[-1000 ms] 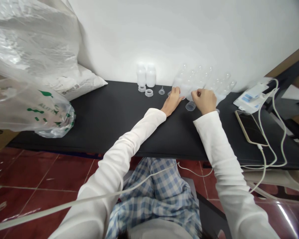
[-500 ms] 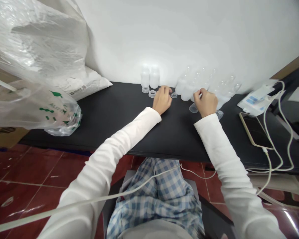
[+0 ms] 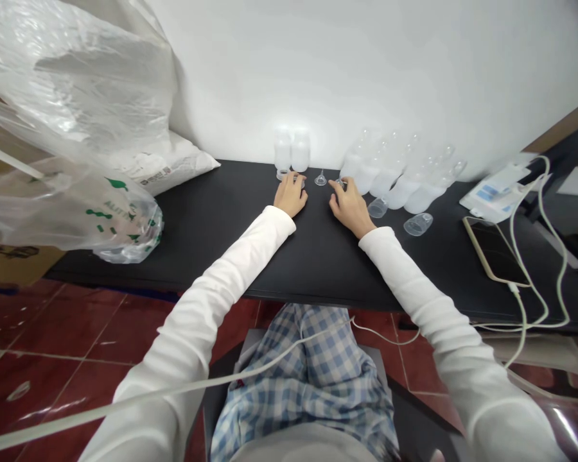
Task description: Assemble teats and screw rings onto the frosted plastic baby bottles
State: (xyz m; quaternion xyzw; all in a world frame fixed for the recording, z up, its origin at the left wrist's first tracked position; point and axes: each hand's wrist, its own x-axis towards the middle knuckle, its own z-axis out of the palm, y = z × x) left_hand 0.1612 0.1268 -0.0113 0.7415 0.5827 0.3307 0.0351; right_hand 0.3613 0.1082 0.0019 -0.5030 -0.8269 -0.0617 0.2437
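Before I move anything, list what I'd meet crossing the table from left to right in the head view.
Plastic bag with green print, left hand, small clear nipple between the hands, right hand, clear cup lying on its side, phone.

Kind of place: indoors, a home or a small workroom; cannot tell which
Wall (image 3: 318, 77): plain white, top centre
Floor (image 3: 125, 333): red tiles, lower left
Desk (image 3: 197, 231): black, mid-frame, bottles (image 3: 418, 197) along its back
Phone (image 3: 496, 250): plugged into a cable (image 3: 521, 308), right
Bags (image 3: 110, 83): plastic, upper left
Box (image 3: 14, 264): cardboard, left edge
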